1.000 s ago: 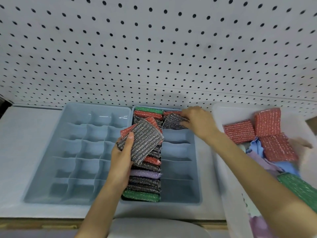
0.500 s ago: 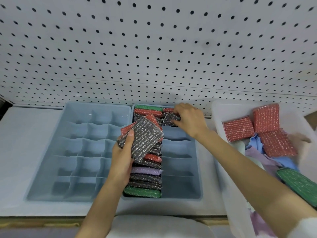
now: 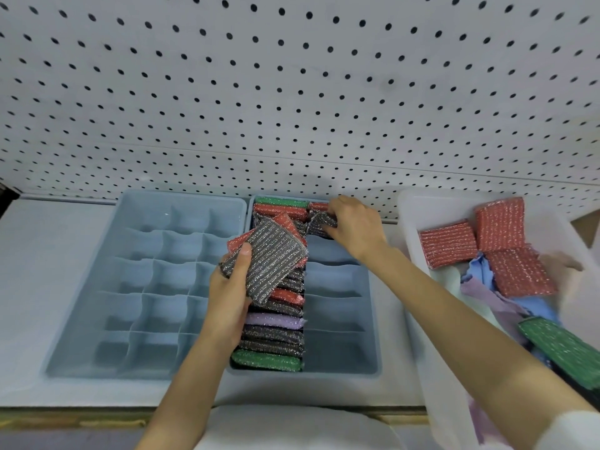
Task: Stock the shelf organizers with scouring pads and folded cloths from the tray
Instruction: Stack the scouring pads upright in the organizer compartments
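Head view: two pale-blue organizers, the left organizer [image 3: 84, 319] and the right organizer [image 3: 373, 319], sit side by side below a pegboard [image 3: 292, 92]. The left hand [image 3: 227, 297] grips two pads fanned together, a grey scouring pad [image 3: 269, 264] on a red scouring pad [image 3: 238, 243], thumb across the top, over the right organizer's packed left column. The right hand [image 3: 354, 222], fingers curled, pinches a second grey pad [image 3: 319, 222] into that organizer's right column, just in front of a rear red pad [image 3: 318, 206]. It sits lower there than half a second ago, while the left hand's pair has stayed put. The white tray [image 3: 409, 228] holds three tray red pads [image 3: 446, 243], one green pad [image 3: 565, 345], a blue cloth [image 3: 480, 271] and a lilac cloth [image 3: 483, 293].
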